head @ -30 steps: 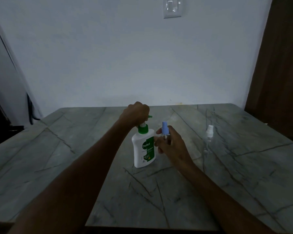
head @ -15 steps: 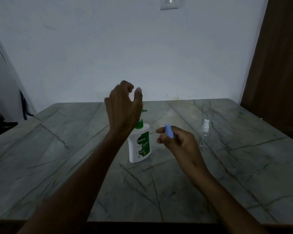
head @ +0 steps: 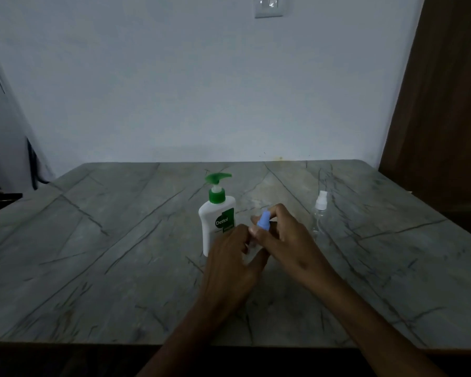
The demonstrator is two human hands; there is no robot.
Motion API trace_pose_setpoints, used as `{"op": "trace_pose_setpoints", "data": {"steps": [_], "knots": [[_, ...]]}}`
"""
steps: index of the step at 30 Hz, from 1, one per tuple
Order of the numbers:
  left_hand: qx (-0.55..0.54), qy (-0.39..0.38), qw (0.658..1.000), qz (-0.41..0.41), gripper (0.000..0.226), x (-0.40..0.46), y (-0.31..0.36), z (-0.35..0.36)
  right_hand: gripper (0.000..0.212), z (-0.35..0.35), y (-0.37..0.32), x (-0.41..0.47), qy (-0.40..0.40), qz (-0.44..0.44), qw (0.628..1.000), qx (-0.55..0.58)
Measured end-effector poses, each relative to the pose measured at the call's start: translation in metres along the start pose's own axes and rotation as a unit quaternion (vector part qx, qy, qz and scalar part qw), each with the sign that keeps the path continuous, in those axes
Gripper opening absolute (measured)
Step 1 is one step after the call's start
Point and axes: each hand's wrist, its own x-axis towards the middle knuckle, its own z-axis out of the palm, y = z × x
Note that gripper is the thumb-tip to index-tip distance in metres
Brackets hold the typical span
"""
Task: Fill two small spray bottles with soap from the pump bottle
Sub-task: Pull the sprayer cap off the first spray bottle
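A white pump bottle with a green pump head stands upright at the middle of the table. Just right of it, my right hand grips a small clear spray bottle with a blue top. My left hand has its fingers on the lower body of the same bottle, most of which the two hands hide. A second small clear spray bottle with a white top stands alone further right.
The grey marble table runs to a pale wall at the back. A brown wooden door stands at the right. The table's front edge lies under my forearms.
My left hand has let go of the pump head, risen, then come down onto the blue-topped spray bottle held by my right hand. The pump bottle stands untouched.
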Motion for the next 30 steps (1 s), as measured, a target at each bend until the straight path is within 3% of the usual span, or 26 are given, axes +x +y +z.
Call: {"op": "trace_pose_setpoints", "data": {"steps": [2, 6, 13, 30], "knots": [[0.009, -0.013, 1.0, -0.019, 0.024, 0.001, 0.003, -0.002, 0.03, -0.004, -0.005, 0.001, -0.012, -0.026, 0.997, -0.067], [0.008, -0.018, 0.999, -0.043, 0.033, 0.0, 0.003, -0.002, 0.036, -0.024, -0.016, 0.009, 0.006, -0.075, 0.971, -0.229], [0.026, -0.042, 0.998, -0.05, 0.03, 0.001, 0.004, -0.003, 0.045, -0.032, -0.03, 0.023, -0.035, -0.076, 0.941, -0.329], [-0.002, -0.059, 0.998, -0.007, 0.027, -0.002, -0.004, -0.002, 0.034, -0.034, -0.03, 0.018, -0.029, -0.087, 0.958, -0.273]]}}
